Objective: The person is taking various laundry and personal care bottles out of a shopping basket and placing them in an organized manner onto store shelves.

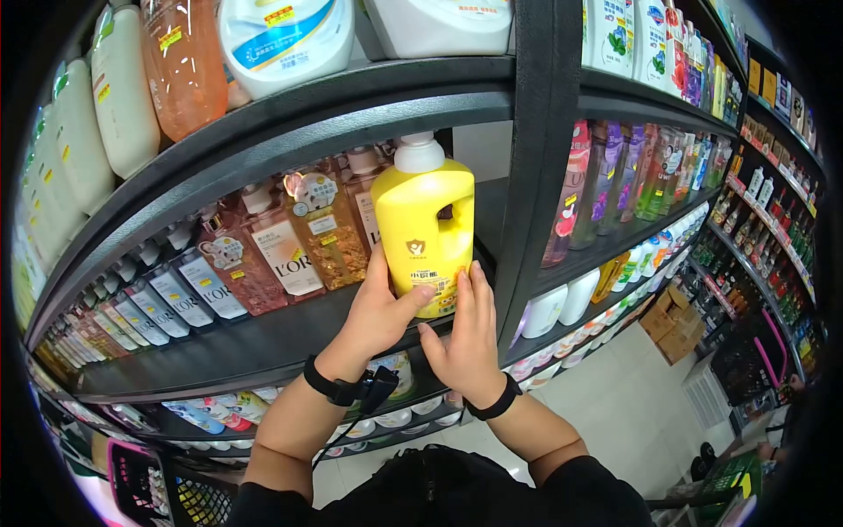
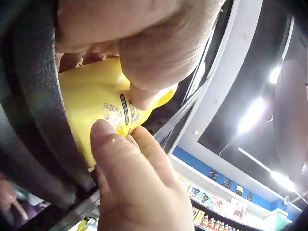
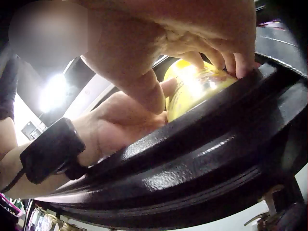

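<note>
Between my two hands, at the middle shelf, stands a bright yellow bottle (image 1: 422, 215) with a white pump top (image 1: 419, 153), a handle hole and printed lettering low on its front. My left hand (image 1: 379, 303) grips its lower left side, the thumb lying across the front label. On the lower right side, my right hand (image 1: 465, 332) holds the bottle with the fingers pointing up along it. Seen from the left wrist, both thumbs press the yellow front (image 2: 84, 101). The right wrist view has the bottle (image 3: 185, 98) partly hidden behind the black shelf edge (image 3: 202, 139).
Pink and amber pump bottles (image 1: 329, 228) line the shelf on the left. A black upright post (image 1: 546, 132) rises just right of the yellow bottle. Overhead, a shelf holds large white bottles (image 1: 285, 44). Cardboard boxes (image 1: 673, 325) sit on the floor at right.
</note>
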The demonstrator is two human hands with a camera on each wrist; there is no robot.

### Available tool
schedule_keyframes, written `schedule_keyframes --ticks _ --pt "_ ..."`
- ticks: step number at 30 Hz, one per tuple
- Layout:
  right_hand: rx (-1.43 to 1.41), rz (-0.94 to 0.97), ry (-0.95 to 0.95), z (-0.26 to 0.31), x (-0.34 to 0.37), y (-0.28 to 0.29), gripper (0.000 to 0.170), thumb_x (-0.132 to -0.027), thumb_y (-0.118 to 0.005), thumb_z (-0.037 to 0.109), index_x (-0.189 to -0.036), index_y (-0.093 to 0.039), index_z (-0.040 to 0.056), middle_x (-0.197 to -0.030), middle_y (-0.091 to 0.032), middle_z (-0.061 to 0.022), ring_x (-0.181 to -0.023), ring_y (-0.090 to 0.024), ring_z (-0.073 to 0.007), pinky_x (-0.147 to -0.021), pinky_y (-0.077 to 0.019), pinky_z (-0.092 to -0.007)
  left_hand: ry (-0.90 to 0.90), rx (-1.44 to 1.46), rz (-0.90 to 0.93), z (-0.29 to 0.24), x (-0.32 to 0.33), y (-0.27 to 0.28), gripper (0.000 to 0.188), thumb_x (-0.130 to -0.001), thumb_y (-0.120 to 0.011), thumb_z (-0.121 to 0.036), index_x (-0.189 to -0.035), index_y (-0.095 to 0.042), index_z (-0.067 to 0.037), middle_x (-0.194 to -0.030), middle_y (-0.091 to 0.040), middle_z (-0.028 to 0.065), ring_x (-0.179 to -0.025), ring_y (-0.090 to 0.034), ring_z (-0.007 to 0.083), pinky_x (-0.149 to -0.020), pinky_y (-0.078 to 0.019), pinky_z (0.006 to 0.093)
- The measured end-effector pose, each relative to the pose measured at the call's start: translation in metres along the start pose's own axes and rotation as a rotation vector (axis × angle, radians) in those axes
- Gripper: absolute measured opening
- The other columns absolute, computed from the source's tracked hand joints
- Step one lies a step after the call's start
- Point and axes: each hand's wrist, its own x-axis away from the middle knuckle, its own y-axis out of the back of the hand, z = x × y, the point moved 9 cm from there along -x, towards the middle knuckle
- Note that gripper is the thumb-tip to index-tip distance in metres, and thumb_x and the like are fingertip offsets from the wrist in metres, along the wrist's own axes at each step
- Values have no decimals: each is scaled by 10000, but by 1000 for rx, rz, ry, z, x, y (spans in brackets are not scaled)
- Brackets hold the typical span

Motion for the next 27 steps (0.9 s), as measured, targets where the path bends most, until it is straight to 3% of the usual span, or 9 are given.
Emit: schedule_keyframes --ticks 6,20,26,27 --pt "27 2 13 -10 17 -6 852 -754 -763 120 -1440 -313 -110 -1476 -307 -378 -1336 -371 -558 -1104 -332 -593 46 -179 -45 -4 -1 -10 820 -787 -797 -84 -1436 -298 -28 -1296 -530 156 -1219 -557 253 -1007 -479 382" --pt "57 -27 28 -25 40 -17 731 -778 -745 187 -1383 -442 -88 -1448 -403 -334 -1319 -431 -496 -1078 -344 -605 24 -448 -101 -13 -1 -12 870 -760 -826 -103 -1444 -294 -26 -1296 -566 174 -1196 -595 288 -993 -483 388" --pt "-152 -10 -12 -32 58 -16 478 -775 -732 155 -1212 -622 -5 -1375 -476 -285 -1292 -452 -488 -1067 -369 -581 112 -352 -90 3 2 -10 897 -736 -839 -85 -1447 -293 -33 -1306 -566 173 -1217 -587 286 -998 -479 382" --pt "-153 -5 -3 -30 62 -15 382 -773 -732 144 -1124 -661 10 -1338 -499 -277 -1254 -484 -488 -1041 -401 -565 115 -354 -93 4 2 -9 903 -732 -841 -83 -1448 -293 -34 -1307 -566 172 -1224 -583 284 -1001 -477 382"
